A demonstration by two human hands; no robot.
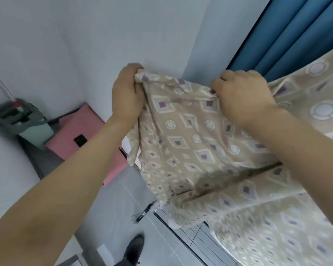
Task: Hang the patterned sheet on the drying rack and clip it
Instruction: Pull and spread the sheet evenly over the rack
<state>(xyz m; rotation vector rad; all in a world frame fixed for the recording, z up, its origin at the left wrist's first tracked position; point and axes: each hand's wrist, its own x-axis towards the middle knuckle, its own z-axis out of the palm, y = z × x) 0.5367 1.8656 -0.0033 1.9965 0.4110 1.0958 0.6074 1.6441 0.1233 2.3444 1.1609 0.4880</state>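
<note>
A beige patterned sheet [196, 143] with purple diamonds and white circles hangs in front of me, draped down over the drying rack [183, 239]. Only the rack's dark bars show, below the sheet's lower edge. My left hand [126, 93] grips a bunched corner of the sheet's top edge. My right hand [242, 95] pinches the same top edge further right. Between the two hands the edge sags a little. More of the sheet spreads off to the right and down. No clip is in view.
Blue curtains [288, 35] hang at the upper right against a white wall. A pink cloth-covered surface [85, 135] with a small black object [80, 140] lies at the left, beside a grey-green mop bucket [25, 121]. My dark shoe [133, 248] stands on the grey tiled floor.
</note>
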